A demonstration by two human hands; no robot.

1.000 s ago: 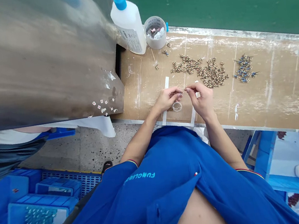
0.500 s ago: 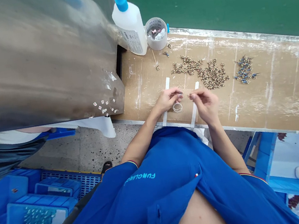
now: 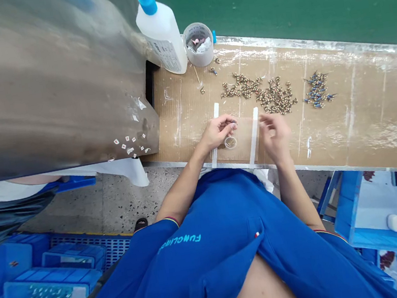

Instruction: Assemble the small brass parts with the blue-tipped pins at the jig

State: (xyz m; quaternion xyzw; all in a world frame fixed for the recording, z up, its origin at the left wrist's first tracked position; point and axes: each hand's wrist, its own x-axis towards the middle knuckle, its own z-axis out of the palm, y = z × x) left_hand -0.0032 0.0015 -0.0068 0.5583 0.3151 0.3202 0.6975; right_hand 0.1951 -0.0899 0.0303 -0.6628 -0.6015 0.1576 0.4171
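Our left hand pinched a tiny piece just beyond the cup. Our right hand was blurred, to the right; we couldn't tell its fingers' state. Brass parts lay beyond it.

"What covers your bench?"
"Brown cardboard, glossy under clear tape; your small parts look like shiny metal."
"And your bottle?"
"Smooth, translucent plastic; your shirt is matt cloth."

I am working in a factory workshop: small metal parts are lying heaped on my cardboard-covered table, a squeeze bottle is standing beside a metal housing, and blue plastic bins are holding pieces below.
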